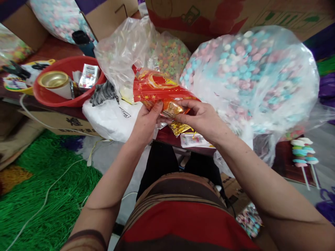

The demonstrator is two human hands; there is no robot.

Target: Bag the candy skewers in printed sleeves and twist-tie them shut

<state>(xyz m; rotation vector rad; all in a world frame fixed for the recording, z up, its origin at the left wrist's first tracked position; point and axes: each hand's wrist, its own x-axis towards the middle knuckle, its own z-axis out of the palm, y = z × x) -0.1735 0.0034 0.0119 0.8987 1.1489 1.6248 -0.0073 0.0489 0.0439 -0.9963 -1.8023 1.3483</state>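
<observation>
A shiny red plastic packet (pixel 157 87) with yellow print is held between my two hands, over the table's front edge. My left hand (pixel 150 116) grips its lower left side, thumb on top. At its lower right, my right hand (pixel 197 113) pinches the edge with thumb and fingers. Something golden and orange shows through the lower part of the packet between my hands; I cannot make out what it is. Just below my right hand lie gold foil ties (pixel 180 129) and a small printed white packet (pixel 195 140).
A large clear bag of pastel candies (pixel 243 66) fills the right. Behind the packet stands a bag of colourful rings (pixel 171 54). A red basin (pixel 75 62) holds a tin (pixel 53 80). Candy skewers (pixel 305 151) lie far right. Green strings (pixel 49 188) cover the floor at left.
</observation>
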